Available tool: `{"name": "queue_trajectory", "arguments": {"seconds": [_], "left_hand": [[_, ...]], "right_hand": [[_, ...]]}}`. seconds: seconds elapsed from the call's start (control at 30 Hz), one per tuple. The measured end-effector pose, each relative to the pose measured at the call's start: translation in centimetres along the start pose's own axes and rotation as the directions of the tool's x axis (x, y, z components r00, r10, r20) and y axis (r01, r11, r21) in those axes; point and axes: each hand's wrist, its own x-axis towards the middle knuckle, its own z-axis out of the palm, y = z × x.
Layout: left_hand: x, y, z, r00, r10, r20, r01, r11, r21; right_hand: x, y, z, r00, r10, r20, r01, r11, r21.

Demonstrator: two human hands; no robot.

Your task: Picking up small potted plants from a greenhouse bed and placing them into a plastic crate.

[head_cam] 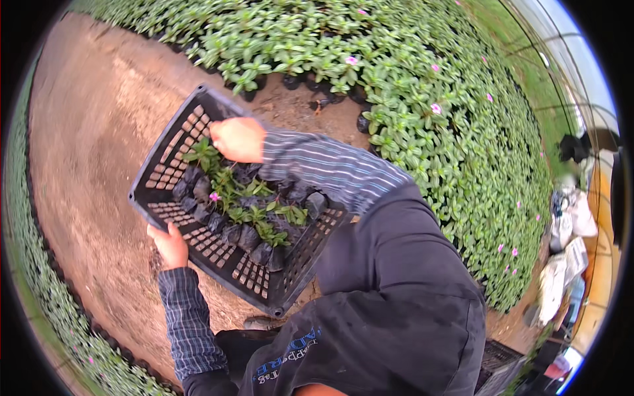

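Observation:
A black plastic crate [166,198] with slatted walls sits tilted in front of me. My left hand [171,246] grips its near-left rim, thumb uppermost. Inside, several seedlings with green leaves [252,216] lie in black plastic grow bags [249,237], many on their sides; one carries a pink flower [214,197]. Over the crate's far part is my right hand [238,139], fingers curled, just above a leafy seedling [203,154]. Whether it holds anything is hidden by the hand itself. My right forearm covers part of the far rim.
Dense beds of bagged flowering plants [406,74] border the bare soil path [89,148] ahead and to the right, with another bed [54,277] at far left. White sacks [554,282] lie at right. Another black crate [498,364] stands behind me to the right.

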Motion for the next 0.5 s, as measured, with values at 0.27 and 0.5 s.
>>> {"name": "queue_trajectory", "arguments": {"seconds": [0.27,0.5], "left_hand": [[1.3,7.6,4.1,0.939,-0.302,0.165,0.343,0.852,-0.394],[0.9,7.9,3.5,0.927,-0.339,0.160,0.373,0.874,-0.310]], "right_hand": [[-24.5,19.1,-6.4,0.535,0.538,-0.651,-0.764,0.637,-0.102],[-29.1,26.4,-3.1,0.378,0.784,-0.493,-0.920,0.259,-0.293]]}}
